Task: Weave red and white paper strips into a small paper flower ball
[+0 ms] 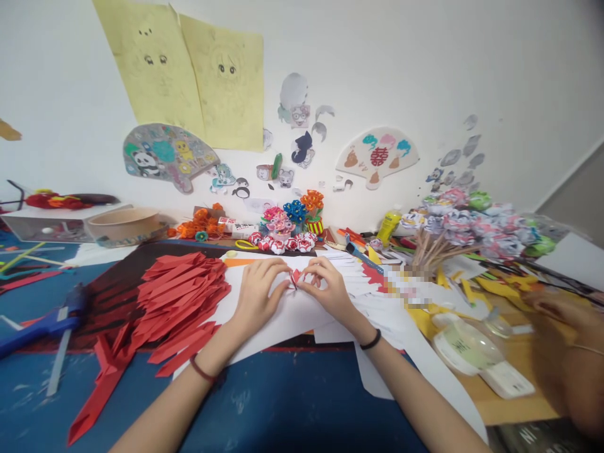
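Left hand (259,286): thumb and fingertips pinched almost together on the left side of a small red-and-white paper piece (295,277).
Right hand (325,286): thumb and fingers bent in a close pinch at the same piece's right side.
Paper piece: between the two sets of fingertips, above the white sheets (283,324); the fingers partly hide it, so its exact shape is hard to tell.
Red strips (182,292): a heaped pile to the left of the left hand, many folded to points.
Red-and-white balls (283,244): in a row just beyond the hands, in front of pink, blue and orange flowers.
Blue glue gun (56,322): at far left, well apart from the hands.
Bouquet (476,220): pale paper blooms on sticks, to the right, near the wall (472,56).
Another person's hand (559,308): blurred, at the right edge.
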`<act>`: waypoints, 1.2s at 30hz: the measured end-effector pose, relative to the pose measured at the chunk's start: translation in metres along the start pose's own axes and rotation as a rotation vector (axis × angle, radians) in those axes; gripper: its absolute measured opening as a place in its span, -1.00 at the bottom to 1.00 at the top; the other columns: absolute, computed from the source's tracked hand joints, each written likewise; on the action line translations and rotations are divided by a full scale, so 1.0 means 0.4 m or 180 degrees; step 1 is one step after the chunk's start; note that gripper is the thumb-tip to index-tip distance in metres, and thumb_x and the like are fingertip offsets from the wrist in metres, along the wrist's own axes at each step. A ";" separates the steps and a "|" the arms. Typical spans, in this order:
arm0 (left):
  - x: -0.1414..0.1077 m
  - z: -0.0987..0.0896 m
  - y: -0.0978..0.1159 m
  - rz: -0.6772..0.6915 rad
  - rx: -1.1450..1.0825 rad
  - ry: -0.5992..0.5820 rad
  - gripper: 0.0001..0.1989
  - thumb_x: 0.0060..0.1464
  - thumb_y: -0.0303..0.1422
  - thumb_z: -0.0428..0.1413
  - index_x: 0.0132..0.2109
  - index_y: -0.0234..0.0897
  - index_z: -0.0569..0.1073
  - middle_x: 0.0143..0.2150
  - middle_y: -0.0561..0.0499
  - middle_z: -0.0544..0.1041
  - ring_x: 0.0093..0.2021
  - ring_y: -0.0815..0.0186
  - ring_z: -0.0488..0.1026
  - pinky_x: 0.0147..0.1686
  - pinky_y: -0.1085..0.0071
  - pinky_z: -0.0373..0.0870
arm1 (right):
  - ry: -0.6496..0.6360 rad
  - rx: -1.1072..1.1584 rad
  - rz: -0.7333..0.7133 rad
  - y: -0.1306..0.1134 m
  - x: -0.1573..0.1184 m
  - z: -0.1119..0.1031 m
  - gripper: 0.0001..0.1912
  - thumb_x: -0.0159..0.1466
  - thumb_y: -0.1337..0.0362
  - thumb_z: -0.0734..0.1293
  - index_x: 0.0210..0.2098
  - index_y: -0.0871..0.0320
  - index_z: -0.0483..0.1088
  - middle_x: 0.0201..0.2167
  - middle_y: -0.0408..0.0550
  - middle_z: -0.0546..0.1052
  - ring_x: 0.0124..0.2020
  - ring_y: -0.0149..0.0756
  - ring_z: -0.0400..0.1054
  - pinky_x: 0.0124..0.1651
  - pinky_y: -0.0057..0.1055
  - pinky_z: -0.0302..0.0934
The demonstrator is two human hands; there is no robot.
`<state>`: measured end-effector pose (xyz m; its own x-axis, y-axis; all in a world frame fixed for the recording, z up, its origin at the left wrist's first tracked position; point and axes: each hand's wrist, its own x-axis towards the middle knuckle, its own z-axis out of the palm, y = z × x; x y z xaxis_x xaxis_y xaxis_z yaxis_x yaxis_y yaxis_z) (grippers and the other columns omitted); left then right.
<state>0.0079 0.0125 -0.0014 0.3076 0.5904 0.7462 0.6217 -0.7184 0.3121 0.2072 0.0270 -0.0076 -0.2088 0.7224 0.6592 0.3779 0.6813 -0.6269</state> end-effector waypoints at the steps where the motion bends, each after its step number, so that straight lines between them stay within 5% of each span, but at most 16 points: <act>1: -0.002 0.000 0.008 0.0115 0.0176 -0.0101 -0.82 0.24 -0.32 0.03 -0.03 -0.20 0.41 0.00 -0.08 0.48 0.03 0.15 0.34 0.00 0.20 0.17 | 0.0012 -0.0012 -0.0004 -0.003 -0.001 0.003 -0.79 0.20 0.10 0.41 -0.28 0.10 0.49 -0.21 -0.02 0.38 -0.39 -0.36 0.25 -0.34 -0.39 0.21; 9: -0.007 0.013 0.014 0.0375 0.0639 -0.0374 -0.83 0.23 -0.26 0.08 -0.08 -0.21 0.40 -0.21 0.00 0.54 -0.17 0.22 0.37 -0.15 0.26 0.11 | -0.0226 -0.0067 -0.0340 -0.010 -0.004 0.002 -0.83 0.23 0.14 0.39 -0.27 0.10 0.48 -0.25 -0.03 0.41 -0.26 -0.28 0.31 -0.27 -0.37 0.22; 19: -0.006 0.002 0.011 0.0491 0.0778 -0.0337 -0.84 0.30 -0.33 -0.02 -0.07 -0.22 0.40 -0.19 -0.03 0.56 -0.17 0.23 0.38 -0.15 0.25 0.11 | -0.0285 -0.0136 -0.0504 -0.012 -0.002 -0.004 -0.86 0.28 0.18 0.34 -0.25 0.09 0.48 -0.26 0.00 0.48 -0.20 -0.22 0.35 -0.16 -0.27 0.24; 27: -0.023 0.026 0.035 0.0552 0.1411 -0.0025 -0.84 0.26 -0.45 -0.07 -0.14 -0.30 0.40 -0.27 -0.10 0.52 -0.27 0.19 0.35 -0.27 0.24 0.16 | -0.0036 -0.1287 -0.1103 -0.013 -0.020 0.013 -0.84 0.35 0.31 0.22 -0.30 0.11 0.44 -0.26 0.01 0.49 -0.23 -0.22 0.28 -0.16 -0.24 0.13; 36: -0.037 0.057 0.022 0.0602 0.1544 -0.0470 -0.85 0.26 -0.38 -0.05 -0.23 -0.31 0.39 -0.37 -0.08 0.44 -0.31 0.17 0.32 -0.33 0.25 0.17 | -0.0327 -0.2140 -0.1302 0.024 -0.033 0.031 -0.71 0.37 0.34 0.15 -0.47 0.16 0.33 -0.44 -0.03 0.39 -0.35 -0.27 0.18 -0.28 -0.32 0.01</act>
<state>0.0253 0.0061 -0.0230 0.5227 0.5378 0.6614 0.7961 -0.5855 -0.1530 0.2022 0.0255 -0.0274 -0.5185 0.4598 0.7210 0.7100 0.7013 0.0634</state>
